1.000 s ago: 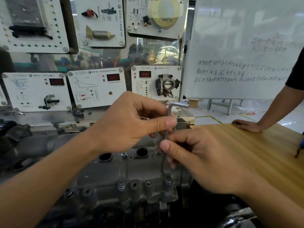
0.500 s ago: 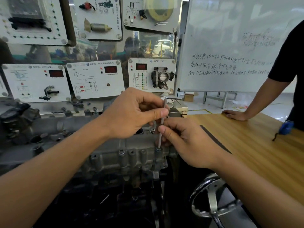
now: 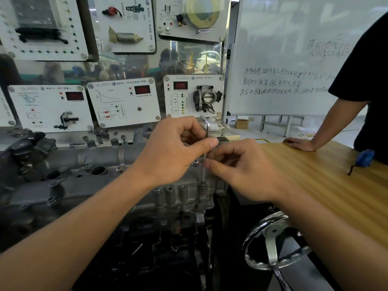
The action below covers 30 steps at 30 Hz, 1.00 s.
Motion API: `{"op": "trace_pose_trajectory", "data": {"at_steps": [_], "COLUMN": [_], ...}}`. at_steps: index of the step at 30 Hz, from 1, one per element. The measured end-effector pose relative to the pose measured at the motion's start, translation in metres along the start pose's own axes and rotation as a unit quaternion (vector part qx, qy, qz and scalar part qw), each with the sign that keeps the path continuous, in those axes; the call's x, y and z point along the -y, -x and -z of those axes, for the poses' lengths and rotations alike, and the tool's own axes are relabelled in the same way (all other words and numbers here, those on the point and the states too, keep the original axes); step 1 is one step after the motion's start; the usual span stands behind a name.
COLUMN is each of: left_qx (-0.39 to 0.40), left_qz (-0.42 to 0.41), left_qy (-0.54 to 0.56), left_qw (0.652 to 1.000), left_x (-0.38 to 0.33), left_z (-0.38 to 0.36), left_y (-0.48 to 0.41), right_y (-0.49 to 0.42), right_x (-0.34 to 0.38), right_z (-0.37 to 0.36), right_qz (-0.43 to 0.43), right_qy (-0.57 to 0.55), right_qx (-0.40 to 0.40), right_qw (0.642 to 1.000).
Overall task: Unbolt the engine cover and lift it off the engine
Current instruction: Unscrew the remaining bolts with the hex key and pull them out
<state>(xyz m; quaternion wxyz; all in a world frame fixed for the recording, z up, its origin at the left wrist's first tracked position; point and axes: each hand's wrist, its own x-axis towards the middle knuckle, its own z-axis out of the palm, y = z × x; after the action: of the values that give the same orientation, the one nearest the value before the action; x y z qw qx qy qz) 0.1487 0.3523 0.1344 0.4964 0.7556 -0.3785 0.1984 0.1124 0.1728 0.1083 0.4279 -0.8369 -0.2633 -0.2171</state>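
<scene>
One head-worn wide-angle view looks forward and down, close over the engine cover (image 3: 109, 185). Behind the cover stands a wall of display panels (image 3: 123, 101); right of it, a wooden table (image 3: 336, 185)

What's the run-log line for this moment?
step: unbolting | left hand: pinching hex key | right hand: fingers on shaft | key tip: in bolt, near edge | engine cover: on engine

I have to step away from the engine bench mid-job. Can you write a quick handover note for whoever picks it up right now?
Left hand: pinching the upper shaft of the hex key.
Right hand: fingers steadying the shaft lower down.
The key stands upright, tip seated in a bolt at the right end of the engine cover.
Done: key seated.
Left: other bolts still in place; cover not lifted.
</scene>
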Motion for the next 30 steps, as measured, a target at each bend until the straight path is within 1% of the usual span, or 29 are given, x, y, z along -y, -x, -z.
{"op": "trace_pose_trajectory", "data": {"at_steps": [2, 4, 5, 6, 9, 11, 13, 15, 17, 18, 19, 20, 22, 24, 25, 27, 29, 30], "left_qx": [-0.012, -0.031, -0.039, -0.045, -0.065, -0.074, -0.047, 0.027, 0.099, 0.115, 0.114, 0.101, 0.063, 0.024, 0.008, -0.017, -0.039, -0.05], "left_qz": [0.016, 0.019, 0.018, 0.014, 0.003, -0.004, -0.005, 0.017, 0.048, 0.056, 0.058, 0.057, 0.055, 0.057, 0.056, 0.04, 0.033, 0.036], "left_qy": [0.025, 0.048, 0.059, 0.064, 0.058, 0.079, 0.121, 0.125, 0.1, 0.095, 0.097, 0.096, 0.083, 0.074, 0.072, 0.06, 0.058, 0.059], "left_qw": [0.999, 0.998, 0.997, 0.997, 0.996, 0.994, 0.992, 0.992, 0.989, 0.987, 0.987, 0.989, 0.993, 0.995, 0.996, 0.997, 0.997, 0.996], "left_x": [0.002, 0.003, 0.004, 0.004, 0.007, 0.007, 0.009, 0.014, 0.02, 0.023, 0.024, 0.024, 0.023, 0.023, 0.023, 0.021, 0.021, 0.021], "left_z": [-0.004, -0.008, -0.01, -0.011, -0.015, -0.018, -0.019, -0.014, -0.009, -0.007, -0.006, -0.006, -0.009, -0.013, -0.014, -0.016, -0.019, -0.02], "left_y": [0.003, 0.006, 0.007, 0.008, 0.009, 0.01, 0.014, 0.021, 0.028, 0.031, 0.032, 0.033, 0.033, 0.033, 0.034, 0.034, 0.034, 0.033], "right_y": [-0.006, -0.014, -0.018, -0.021, -0.026, -0.028, -0.028, -0.026, -0.026, -0.027, -0.028, -0.03, -0.033, -0.034, -0.033, -0.028, -0.019, -0.015], "right_x": [0.005, 0.012, 0.016, 0.02, 0.027, 0.027, 0.024, 0.022, 0.02, 0.02, 0.02, 0.02, 0.019, 0.014, 0.012, 0.006, 0.001, -0.001], "right_z": [0.01, 0.017, 0.016, 0.014, 0.007, 0.007, 0.009, 0.01, 0.012, 0.012, 0.013, 0.014, 0.013, 0.012, 0.009, 0.002, -0.009, -0.015], "right_qz": [-0.011, -0.017, -0.017, -0.013, 0.005, 0.012, 0.015, 0.022, 0.048, 0.058, 0.065, 0.071, 0.082, 0.106, 0.112, 0.086, 0.046, 0.035], "right_qy": [-0.033, -0.1, -0.119, -0.116, -0.045, -0.042, -0.069, -0.094, -0.078, -0.077, -0.083, -0.084, -0.058, -0.047, -0.059, -0.137, -0.242, -0.269], "right_qx": [-0.048, -0.118, -0.134, -0.13, -0.093, -0.09, -0.079, -0.058, -0.021, 0.004, 0.029, 0.045, 0.052, 0.036, 0.017, -0.038, -0.079, -0.093], "right_qw": [0.998, 0.988, 0.984, 0.985, 0.995, 0.995, 0.994, 0.994, 0.996, 0.995, 0.994, 0.993, 0.994, 0.993, 0.992, 0.986, 0.966, 0.958]}}
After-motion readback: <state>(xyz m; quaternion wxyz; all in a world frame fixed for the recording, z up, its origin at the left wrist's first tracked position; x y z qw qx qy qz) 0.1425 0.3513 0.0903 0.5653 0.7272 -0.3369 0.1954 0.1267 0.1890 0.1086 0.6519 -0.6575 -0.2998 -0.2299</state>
